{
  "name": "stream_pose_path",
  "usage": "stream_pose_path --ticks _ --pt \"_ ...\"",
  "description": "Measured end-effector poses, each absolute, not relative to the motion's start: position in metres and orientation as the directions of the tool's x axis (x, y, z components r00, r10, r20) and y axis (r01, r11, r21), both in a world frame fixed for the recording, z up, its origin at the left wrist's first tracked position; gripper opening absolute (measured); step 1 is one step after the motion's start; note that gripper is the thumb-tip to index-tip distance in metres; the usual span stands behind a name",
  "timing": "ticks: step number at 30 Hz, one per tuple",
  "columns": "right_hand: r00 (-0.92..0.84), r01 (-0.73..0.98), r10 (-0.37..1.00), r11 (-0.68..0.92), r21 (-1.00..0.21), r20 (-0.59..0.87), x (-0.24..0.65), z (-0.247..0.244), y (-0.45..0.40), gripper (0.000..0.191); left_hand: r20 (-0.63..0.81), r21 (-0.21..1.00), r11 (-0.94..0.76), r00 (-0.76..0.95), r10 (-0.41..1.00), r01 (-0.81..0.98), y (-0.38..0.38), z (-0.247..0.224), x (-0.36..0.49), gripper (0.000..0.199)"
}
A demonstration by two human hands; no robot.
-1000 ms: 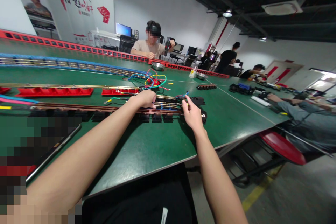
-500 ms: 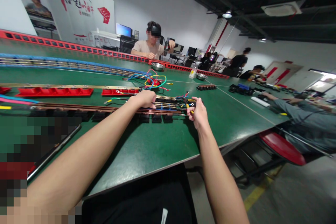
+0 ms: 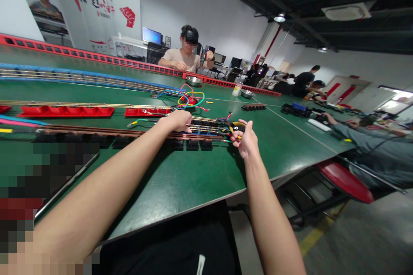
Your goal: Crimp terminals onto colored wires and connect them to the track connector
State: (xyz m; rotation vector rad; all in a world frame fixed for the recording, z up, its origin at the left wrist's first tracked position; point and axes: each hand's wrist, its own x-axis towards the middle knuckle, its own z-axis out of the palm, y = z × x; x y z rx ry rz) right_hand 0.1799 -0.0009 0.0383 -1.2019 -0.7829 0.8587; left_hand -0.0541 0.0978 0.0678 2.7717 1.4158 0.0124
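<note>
My left hand (image 3: 178,120) rests palm-down on a long row of copper rails (image 3: 129,133) seated in black holders on the green table (image 3: 193,180). My right hand (image 3: 247,137) is closed around yellow-handled pliers (image 3: 236,126), whose nose points left at the rails' right end. Blue, red and green wires (image 3: 222,119) stick out there, just beside the pliers.
Red holders (image 3: 66,112) and a blue rail strip (image 3: 80,78) lie farther back, with a tangle of coloured wires (image 3: 190,96). A metal bowl (image 3: 194,80) stands near a seated person (image 3: 185,53) across the table. Another person's sleeve (image 3: 361,133) lies at the right. A dark flat object (image 3: 69,180) lies near left.
My right hand lifted off the table by the rails' end and now grips the yellow-handled pliers, raised slightly. My left hand stayed on the rails.
</note>
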Motion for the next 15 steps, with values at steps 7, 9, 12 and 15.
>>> stream_pose_path --ticks 7,9,12,15 --pt "0.413 0.325 0.858 0.174 -0.93 0.305 0.178 0.026 0.005 0.056 -0.013 0.013 -0.589 0.589 0.808 0.808 0.098 0.068 -0.054 0.035" --pt "0.415 0.421 0.836 0.173 -0.89 0.359 0.182 0.025 0.005 0.051 -0.008 0.006 -0.593 0.593 0.805 0.805 0.099 0.066 -0.055 0.035" --pt "0.433 0.511 0.807 0.147 -0.847 0.401 0.19 0.029 0.004 0.048 -0.004 0.005 -0.594 0.594 0.805 0.805 0.101 0.065 -0.055 0.036" --pt "0.427 0.545 0.792 0.159 -0.823 0.436 0.197 0.036 0.005 0.048 -0.001 0.011 -0.594 0.594 0.804 0.804 0.101 0.065 -0.055 0.035"
